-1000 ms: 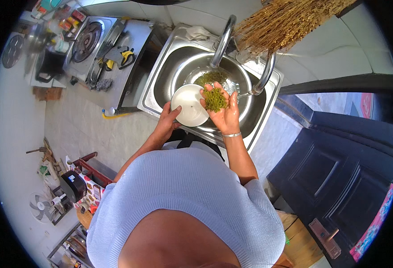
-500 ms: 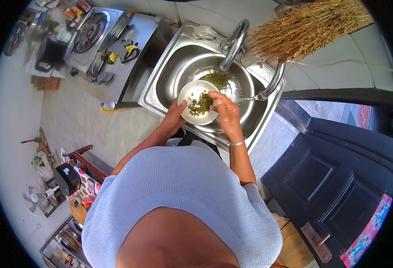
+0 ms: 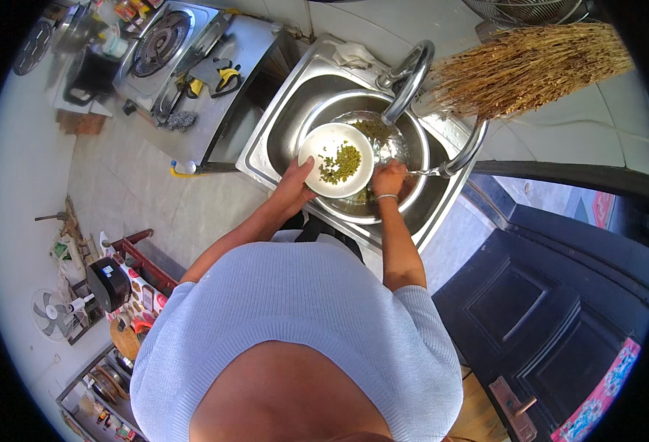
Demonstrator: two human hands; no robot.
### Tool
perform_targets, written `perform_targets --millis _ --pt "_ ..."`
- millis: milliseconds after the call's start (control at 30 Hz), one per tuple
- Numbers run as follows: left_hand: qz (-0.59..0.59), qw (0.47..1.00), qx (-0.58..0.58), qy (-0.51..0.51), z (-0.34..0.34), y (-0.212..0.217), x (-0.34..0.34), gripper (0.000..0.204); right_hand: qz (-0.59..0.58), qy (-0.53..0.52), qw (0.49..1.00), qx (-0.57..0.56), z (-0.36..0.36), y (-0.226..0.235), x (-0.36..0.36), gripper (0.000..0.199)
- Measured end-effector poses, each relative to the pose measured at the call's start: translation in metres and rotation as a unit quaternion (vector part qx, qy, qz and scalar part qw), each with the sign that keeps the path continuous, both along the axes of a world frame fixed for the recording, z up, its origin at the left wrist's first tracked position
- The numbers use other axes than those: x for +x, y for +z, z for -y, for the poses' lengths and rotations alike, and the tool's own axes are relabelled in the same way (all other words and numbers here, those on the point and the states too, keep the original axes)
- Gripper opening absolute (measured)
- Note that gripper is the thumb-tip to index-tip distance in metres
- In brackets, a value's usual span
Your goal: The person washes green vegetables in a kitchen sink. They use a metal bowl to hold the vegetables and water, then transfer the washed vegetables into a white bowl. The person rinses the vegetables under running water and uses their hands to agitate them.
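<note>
My left hand (image 3: 295, 183) grips the rim of a white bowl (image 3: 323, 135), thumb over its inner side. Small green beans (image 3: 342, 163) lie in the bowl, bunched toward its right side. Beneath the bowl, a round steel basin (image 3: 416, 132) with water sits in the sink. A darker patch of green beans (image 3: 372, 131) rests in the basin's water, and a few more show below the bowl. My right hand (image 3: 389, 177), with a bangle at the wrist, is down inside the basin just right of the bowl. Its fingers point into the basin and are largely hidden.
A curved metal faucet (image 3: 411, 81) arches over the basin, and a second spout (image 3: 466, 151) reaches in from the right. A straw broom head (image 3: 538, 66) is close behind. The gas stove (image 3: 164, 44) stands left, the dark door (image 3: 523, 309) right.
My right hand has left the bowl and gone down into the basin to its right. My left hand still holds the bowl. The whole view has shifted slightly.
</note>
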State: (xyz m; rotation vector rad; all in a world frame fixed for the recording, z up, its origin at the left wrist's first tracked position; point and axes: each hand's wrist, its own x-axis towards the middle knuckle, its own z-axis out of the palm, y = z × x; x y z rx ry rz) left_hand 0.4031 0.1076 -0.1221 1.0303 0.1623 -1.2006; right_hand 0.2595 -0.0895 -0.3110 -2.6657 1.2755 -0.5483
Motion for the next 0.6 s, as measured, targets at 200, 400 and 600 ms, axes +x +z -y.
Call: perform_targets --millis 200,400,600 --pt "-0.027 0.999 -0.025 0.017 0.012 0.004 0.005 0.051 -0.091 0.243 0.964 0.065 -0.031 0.001 0.021 0.023" --pt "-0.032 0.997 -0.034 0.069 -0.006 0.028 0.029 0.056 -0.069 -0.021 0.990 0.121 0.019 0.033 0.032 0.034" --pt "0.012 0.995 -0.047 0.087 -0.029 0.029 0.050 0.066 -0.037 0.028 0.998 0.046 0.021 0.015 0.077 0.051"
